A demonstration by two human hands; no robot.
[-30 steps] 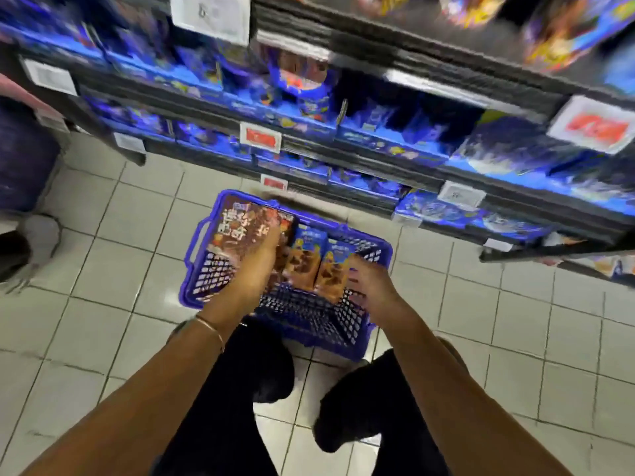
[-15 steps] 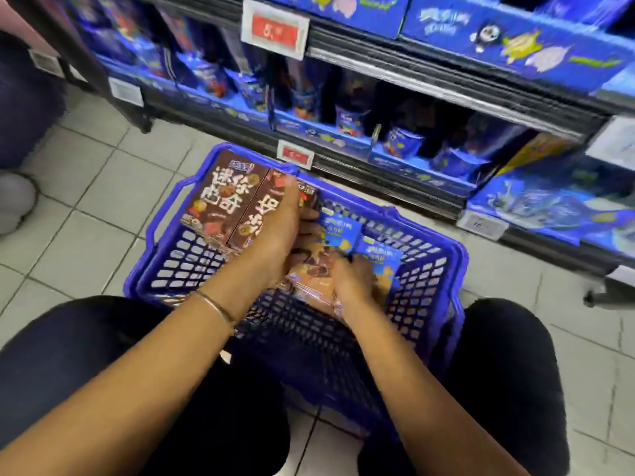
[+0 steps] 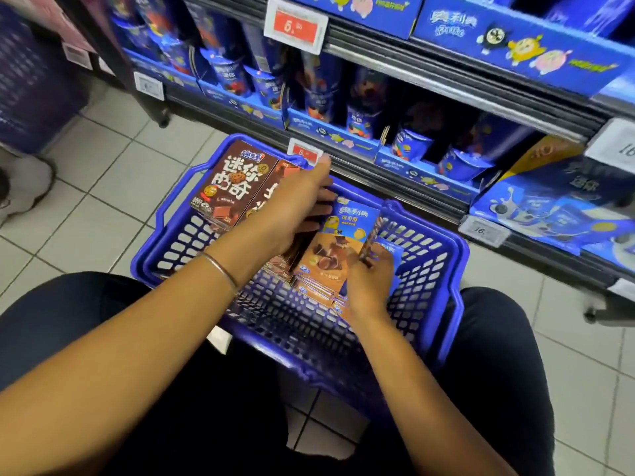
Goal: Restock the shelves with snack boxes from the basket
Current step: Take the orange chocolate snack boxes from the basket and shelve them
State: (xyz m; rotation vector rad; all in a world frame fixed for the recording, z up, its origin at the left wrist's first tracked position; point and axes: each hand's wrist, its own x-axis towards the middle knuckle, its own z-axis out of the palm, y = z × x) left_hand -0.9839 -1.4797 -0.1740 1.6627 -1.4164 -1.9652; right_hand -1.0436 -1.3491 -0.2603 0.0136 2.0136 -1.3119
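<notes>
"Looking down through the head view, the only one given: the basket (image 3: 431,269) is seen on the floor between the knees, just in front of the shelf (image 3: 395,187). The right hand (image 3: 371,283) is closed on the lower end of a blue-and-orange box (image 3: 338,245), with its fingers curled round it."

"And the left hand (image 3: 292,207)?"

"It is laid over the second brown box (image 3: 275,182), thumb raised at the top edge, fingers stretched toward the blue-and-orange stack. Whether anything is truly gripped there cannot be told."

"So where is trouble expected?"

"Several flat boxes are stood on edge inside the basket, leaned together. If one is drawn out alone, its neighbours may be tipped flat, the first brown box (image 3: 233,183) included. A thin box is pinched edge-on by the right hand, so it could be let slip, or a corner crushed."

"And at the shelf?"

"The lower row is crowded with cups (image 3: 409,146). One could be knocked over if a box is pushed in carelessly."
</notes>
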